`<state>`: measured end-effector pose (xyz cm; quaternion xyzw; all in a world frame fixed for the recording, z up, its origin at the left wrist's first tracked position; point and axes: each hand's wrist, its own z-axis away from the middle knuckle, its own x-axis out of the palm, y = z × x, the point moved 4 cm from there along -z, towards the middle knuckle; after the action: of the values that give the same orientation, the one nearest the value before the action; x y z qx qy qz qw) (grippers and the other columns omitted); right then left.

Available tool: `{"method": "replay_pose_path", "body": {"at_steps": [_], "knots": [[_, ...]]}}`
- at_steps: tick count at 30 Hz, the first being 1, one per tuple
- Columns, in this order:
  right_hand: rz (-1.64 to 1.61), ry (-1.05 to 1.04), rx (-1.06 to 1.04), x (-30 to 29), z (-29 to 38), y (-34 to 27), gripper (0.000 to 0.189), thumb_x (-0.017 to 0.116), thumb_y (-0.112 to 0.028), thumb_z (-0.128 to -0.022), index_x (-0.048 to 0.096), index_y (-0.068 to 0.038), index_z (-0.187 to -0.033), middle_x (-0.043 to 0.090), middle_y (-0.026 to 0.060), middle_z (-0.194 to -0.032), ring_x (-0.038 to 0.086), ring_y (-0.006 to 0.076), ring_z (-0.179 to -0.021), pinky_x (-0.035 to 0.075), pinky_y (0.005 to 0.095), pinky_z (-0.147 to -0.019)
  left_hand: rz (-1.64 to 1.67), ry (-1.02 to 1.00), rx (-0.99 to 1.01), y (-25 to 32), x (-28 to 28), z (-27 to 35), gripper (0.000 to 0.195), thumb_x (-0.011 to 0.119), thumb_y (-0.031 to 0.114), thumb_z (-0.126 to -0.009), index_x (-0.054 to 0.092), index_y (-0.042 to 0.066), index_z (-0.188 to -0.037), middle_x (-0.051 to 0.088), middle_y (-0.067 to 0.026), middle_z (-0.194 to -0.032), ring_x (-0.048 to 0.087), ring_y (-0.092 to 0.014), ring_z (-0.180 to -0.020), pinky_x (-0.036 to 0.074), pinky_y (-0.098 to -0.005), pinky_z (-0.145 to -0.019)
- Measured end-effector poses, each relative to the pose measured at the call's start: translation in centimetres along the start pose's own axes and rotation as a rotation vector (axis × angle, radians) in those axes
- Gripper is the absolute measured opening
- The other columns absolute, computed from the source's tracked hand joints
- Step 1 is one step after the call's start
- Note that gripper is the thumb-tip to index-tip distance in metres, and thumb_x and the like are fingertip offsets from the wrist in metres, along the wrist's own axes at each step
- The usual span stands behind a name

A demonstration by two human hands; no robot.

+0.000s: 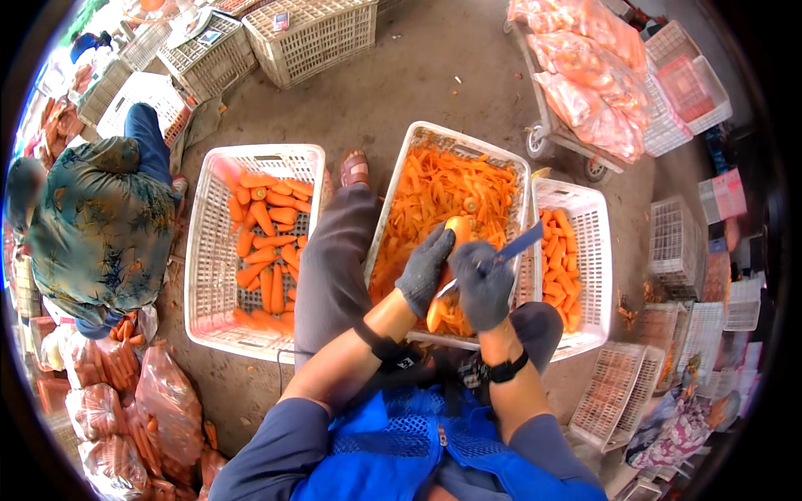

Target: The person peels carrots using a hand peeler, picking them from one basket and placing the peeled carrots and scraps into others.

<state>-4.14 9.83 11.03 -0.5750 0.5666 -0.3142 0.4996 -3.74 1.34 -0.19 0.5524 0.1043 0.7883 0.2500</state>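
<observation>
My left hand, in a grey glove, grips a carrot over a white plastic crate of orange peelings. My right hand, also gloved, is closed around a hand tool with a flat blue part. A thin metal part sticks out on its left side; whether it is a peeler or a knife I cannot tell. Below the hands shows an orange tip, perhaps the same carrot's end. Whole carrots lie in the left crate, and carrot pieces in the right crate.
A wheeled cart bears bagged carrots at upper right. Another person sits at left, above bulging carrot bags. Stacked crates stand at the back; more crates lean at right. A second person is at lower right.
</observation>
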Motion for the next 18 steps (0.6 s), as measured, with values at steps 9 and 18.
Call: {"method": "replay_pose_path", "body": {"at_steps": [9,18], "knots": [[-0.051,0.358,0.264,-5.1,-7.8,9.0,0.02,0.066,-0.02,-0.09,0.062,-0.002,-0.082,0.055,-0.0002,-0.067,0.05,0.0083,-0.059,0.042,0.0258,-0.052,0.033,0.026,-0.21,-0.2,1.1,1.1,0.045,0.059,0.047,-0.091,0.058,0.009,-0.116,0.064,-0.0072,-0.085,0.062,-0.018,-0.063,0.051,-0.0291,-0.05],[-0.18,0.07,-0.039,-0.8,4.7,0.8,0.009,0.062,-0.01,-0.09,0.062,-0.006,-0.082,0.06,0.0041,-0.079,0.057,0.0159,-0.063,0.048,0.0276,-0.062,0.101,0.054,-0.224,-2.5,-1.8,-0.6,0.041,0.057,0.043,-0.094,0.058,0.007,-0.113,0.064,-0.01,-0.087,0.063,-0.022,-0.073,0.053,-0.0314,-0.062]]}}
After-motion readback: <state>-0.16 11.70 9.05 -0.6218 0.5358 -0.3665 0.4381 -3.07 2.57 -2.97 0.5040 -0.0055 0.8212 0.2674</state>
